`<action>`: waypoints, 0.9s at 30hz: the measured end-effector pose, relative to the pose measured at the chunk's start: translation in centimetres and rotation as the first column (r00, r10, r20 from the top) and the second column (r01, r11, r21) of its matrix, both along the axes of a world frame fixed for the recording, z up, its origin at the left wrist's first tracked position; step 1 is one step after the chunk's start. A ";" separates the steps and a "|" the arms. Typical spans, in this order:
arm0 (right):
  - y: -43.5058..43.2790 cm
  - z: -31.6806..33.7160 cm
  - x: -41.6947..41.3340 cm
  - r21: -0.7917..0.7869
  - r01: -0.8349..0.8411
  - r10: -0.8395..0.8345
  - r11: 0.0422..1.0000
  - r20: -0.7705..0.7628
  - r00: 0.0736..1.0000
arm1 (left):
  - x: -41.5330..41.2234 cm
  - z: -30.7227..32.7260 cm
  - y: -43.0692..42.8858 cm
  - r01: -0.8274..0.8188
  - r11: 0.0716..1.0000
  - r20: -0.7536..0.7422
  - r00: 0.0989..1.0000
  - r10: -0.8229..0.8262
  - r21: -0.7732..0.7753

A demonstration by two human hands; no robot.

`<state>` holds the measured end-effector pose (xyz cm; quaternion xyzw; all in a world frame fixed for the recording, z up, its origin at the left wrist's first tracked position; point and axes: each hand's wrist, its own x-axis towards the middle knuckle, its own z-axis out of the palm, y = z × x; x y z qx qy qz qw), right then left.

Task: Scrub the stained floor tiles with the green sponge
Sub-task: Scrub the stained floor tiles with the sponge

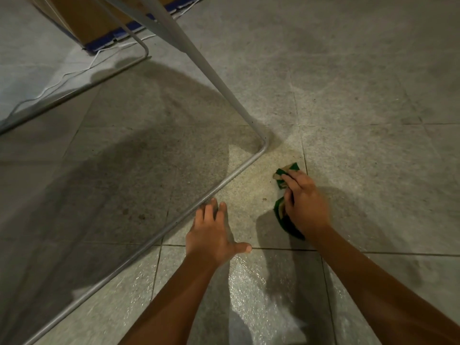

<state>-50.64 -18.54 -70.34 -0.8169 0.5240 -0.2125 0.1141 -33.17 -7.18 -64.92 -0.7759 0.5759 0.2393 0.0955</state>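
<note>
Sponge (286,215): green, crumpled, pressed onto floor tiles (361,158) beside metal frame (224,180)
Right hand (306,205): fingers curled, gripping sponge
Left hand (211,235): fingers spread, flat on tile, empty

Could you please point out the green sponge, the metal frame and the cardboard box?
green sponge (283,221), head view, lower fold.
metal frame (214,189), head view, floor bar.
cardboard box (92,23), head view, brown side.

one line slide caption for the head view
Right hand presses a green sponge onto the tiled floor; left hand braces flat beside a metal frame.
</note>
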 end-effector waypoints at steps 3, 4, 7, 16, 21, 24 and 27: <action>0.6 0.1 0.3 -0.009 -0.064 0.064 0.998 -0.008 0.998 | 0.0 0.0 0.0 0.004 1.000 -0.001 1.000 -0.004 -0.004; 0.4 0.1 0.6 -0.019 -0.085 0.085 0.996 0.000 0.996 | 0.0 0.1 0.0 0.010 1.000 0.001 1.000 -0.010 -0.006; -1.1 0.3 1.4 -0.050 -0.165 0.167 0.985 0.021 0.986 | 0.0 0.1 0.1 0.017 1.000 0.013 1.000 -0.017 -0.007; -3.2 0.2 -2.3 -0.061 -0.211 0.207 0.976 -0.069 0.976 | 0.0 0.0 -0.1 -0.020 0.999 -0.003 1.000 0.020 0.039; 0.8 0.2 -6.4 0.050 -0.240 0.243 0.970 -0.091 0.966 | -0.6 0.5 -0.5 -0.067 0.995 -0.008 0.998 0.067 0.068; 3.6 -0.1 -7.5 0.067 -0.314 0.320 0.947 -0.110 0.941 | -1.7 0.6 0.2 -0.104 0.994 -0.053 0.993 0.102 -0.032; 5.5 0.2 -8.7 0.036 -0.374 0.376 0.927 -0.074 0.924 | -3.8 0.5 1.8 -0.090 0.987 -0.085 0.993 0.080 -0.134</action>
